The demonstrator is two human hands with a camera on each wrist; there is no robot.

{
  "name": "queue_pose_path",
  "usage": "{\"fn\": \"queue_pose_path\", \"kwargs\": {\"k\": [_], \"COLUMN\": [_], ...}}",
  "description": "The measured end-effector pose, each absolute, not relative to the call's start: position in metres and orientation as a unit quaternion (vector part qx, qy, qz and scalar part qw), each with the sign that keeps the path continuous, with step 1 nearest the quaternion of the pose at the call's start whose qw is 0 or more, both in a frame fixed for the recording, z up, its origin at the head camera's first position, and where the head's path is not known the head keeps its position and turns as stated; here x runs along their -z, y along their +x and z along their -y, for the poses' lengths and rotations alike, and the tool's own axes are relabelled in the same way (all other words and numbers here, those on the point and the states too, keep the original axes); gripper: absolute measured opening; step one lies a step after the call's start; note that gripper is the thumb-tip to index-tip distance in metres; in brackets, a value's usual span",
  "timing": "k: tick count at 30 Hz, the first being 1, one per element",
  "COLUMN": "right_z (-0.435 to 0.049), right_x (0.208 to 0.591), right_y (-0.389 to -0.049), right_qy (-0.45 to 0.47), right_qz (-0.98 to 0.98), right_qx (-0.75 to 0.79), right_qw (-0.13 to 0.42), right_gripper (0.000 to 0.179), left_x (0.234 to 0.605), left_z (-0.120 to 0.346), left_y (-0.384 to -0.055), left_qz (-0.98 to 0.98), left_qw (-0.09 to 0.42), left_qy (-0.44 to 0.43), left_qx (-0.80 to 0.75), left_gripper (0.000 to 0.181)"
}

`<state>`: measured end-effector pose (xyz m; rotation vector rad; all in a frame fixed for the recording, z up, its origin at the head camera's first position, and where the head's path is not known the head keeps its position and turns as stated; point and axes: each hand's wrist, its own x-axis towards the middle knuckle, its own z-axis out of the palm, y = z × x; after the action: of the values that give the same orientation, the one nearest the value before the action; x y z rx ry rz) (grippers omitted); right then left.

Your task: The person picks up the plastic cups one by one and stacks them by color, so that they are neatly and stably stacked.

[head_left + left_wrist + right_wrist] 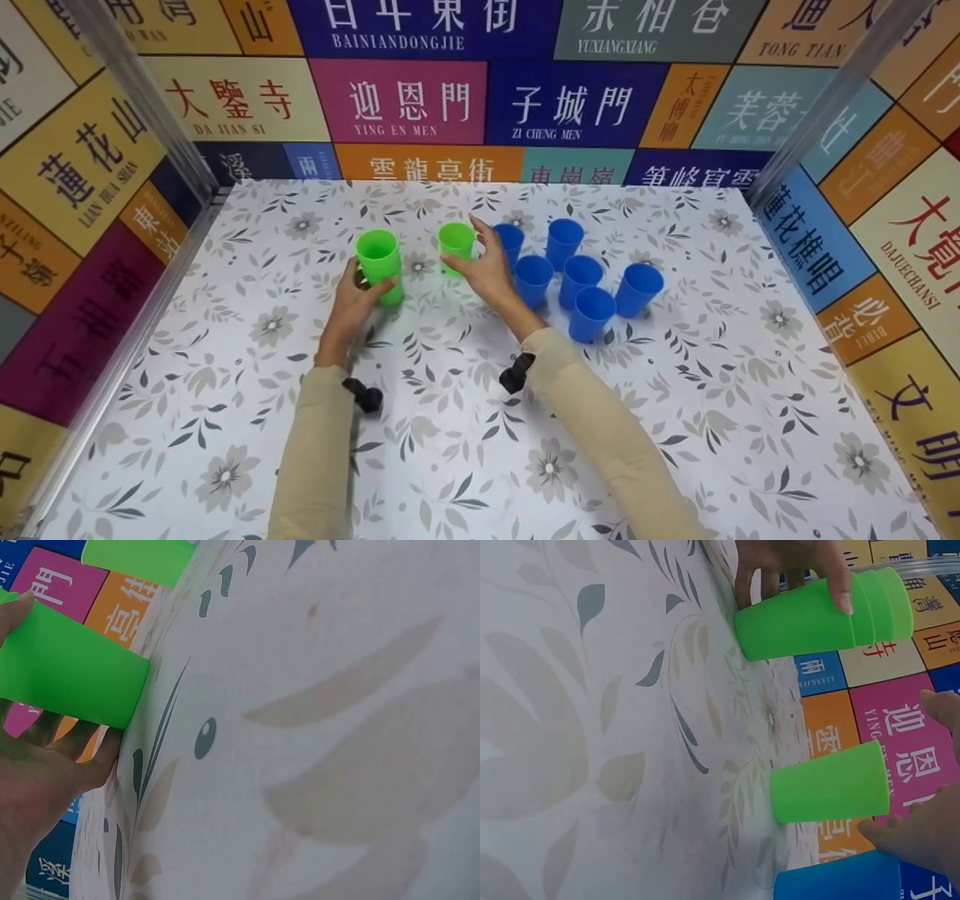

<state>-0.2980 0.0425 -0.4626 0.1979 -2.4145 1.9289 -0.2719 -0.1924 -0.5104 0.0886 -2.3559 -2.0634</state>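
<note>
My left hand (pixel 354 300) grips a stack of nested green cups (pixel 381 262), with the thumb on the near side. The right wrist view shows this stack (pixel 802 621) upright on the table, several rims showing at its top. To its right a single green cup (pixel 456 247) stands upright. My right hand (pixel 489 268) is at this cup, thumb and fingers spread on either side of its upper part. In the right wrist view a gap shows between the fingertips and the single cup (pixel 831 784).
Several blue cups (pixel 581 281) stand upright in a loose group just right of my right hand, close to its wrist. The white table (pixel 450 450) has a leaf-and-flower pattern. Panels with printed signs (pixel 397 101) rise along its back and sides.
</note>
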Motion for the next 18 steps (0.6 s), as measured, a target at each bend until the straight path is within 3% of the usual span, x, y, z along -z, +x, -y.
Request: {"fn": "queue_pose_path", "kwargs": {"k": [11,18], "right_z": [-0.042,-0.04], "right_x": [0.475,0.477], "right_y": [-0.306,-0.311], "right_qy": [0.041,0.04], "right_qz": [0.807,0.813], "right_qx": [-0.589,-0.58], "right_qw": [-0.018,-0.02], "right_gripper": [0.095,0.096], "left_x": [0.486,0.506], "left_z": [0.189,0.192], "left_y": [-0.262,-0.271], "left_qz": [0.757,0.761], "left_qw": [-0.017,-0.004], "left_qy": [0.031,0.036], "left_qx": [0.653,0.647], "left_gripper": [0.076,0.075]}}
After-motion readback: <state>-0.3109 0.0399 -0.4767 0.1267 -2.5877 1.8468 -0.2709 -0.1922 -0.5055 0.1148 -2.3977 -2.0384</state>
